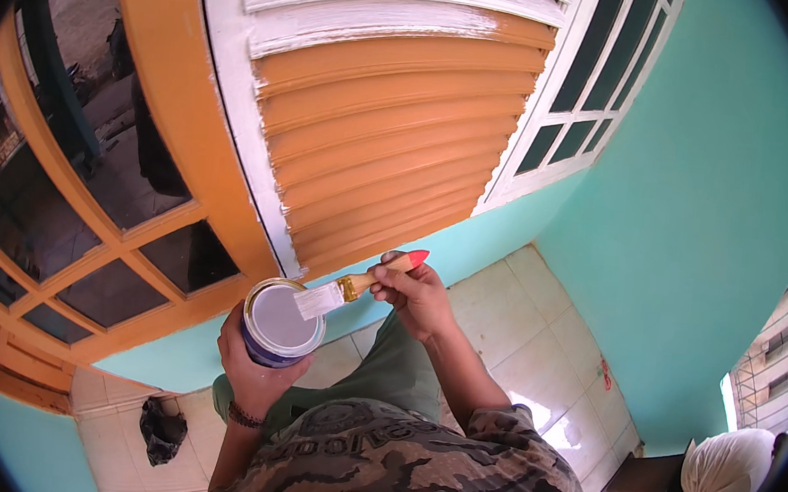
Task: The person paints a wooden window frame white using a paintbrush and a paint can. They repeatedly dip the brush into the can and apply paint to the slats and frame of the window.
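Note:
My left hand (255,378) is wrapped round an open paint can (284,323), which holds pale whitish paint. My right hand (415,297) grips a paintbrush (358,284) by its wooden handle with a red end. White paint coats the bristles, which are over the can's rim on the right; whether they touch the paint I cannot tell. Ahead is a louvered shutter (387,122), with white upper slats and frame. Its lower slats are orange, and one slat between is part white, part orange.
To the left stands an orange door (158,81) with glass panes. A white-framed window (572,121) and a turquoise wall (693,199) are on the right. On the tiled floor (535,354) lies a black plastic bag (162,430). Another person (727,477) is at the lower right beside a brown box-like piece (644,483).

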Available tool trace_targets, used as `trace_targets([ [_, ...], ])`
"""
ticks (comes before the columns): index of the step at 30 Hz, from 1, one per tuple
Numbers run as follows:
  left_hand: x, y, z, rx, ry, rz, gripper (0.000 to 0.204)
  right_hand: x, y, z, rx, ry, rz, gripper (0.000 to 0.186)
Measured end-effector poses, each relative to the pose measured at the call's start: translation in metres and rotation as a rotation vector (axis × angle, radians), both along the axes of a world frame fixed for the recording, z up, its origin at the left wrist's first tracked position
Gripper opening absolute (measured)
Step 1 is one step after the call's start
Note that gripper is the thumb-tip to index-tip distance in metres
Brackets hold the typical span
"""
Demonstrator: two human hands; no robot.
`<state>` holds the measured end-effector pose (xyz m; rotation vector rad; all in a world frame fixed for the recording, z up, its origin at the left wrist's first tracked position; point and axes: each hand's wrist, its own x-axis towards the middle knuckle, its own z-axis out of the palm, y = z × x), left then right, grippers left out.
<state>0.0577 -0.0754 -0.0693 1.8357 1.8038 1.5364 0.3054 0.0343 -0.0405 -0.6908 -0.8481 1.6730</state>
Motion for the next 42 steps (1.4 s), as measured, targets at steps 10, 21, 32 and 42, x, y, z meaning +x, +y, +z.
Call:
trace_targets([
  [10, -0.039, 0.016, 0.017, 0.167, -0.568, -0.38, 0.112, 0.134, 0.103, 0.149, 0.478, -0.123, -0.803, 0.023],
  [21, -0.113, 0.038, 0.004, 0.313, -0.584, -0.665, 0.102, 0.13, 0.188, 0.255, 0.819, -0.207, -0.71, 0.017],
  [32, -0.129, 0.045, -0.008, 0.316, -0.598, -0.514, 0.101, 0.149, 0.175, 0.258, 1.27, -1.217, -1.474, 0.013],
  [42, -0.115, 0.051, 0.011, 0.306, -0.589, -0.336, 0.105, 0.052, 0.131, 0.244, 1.492, -0.729, -1.037, 0.016],
])
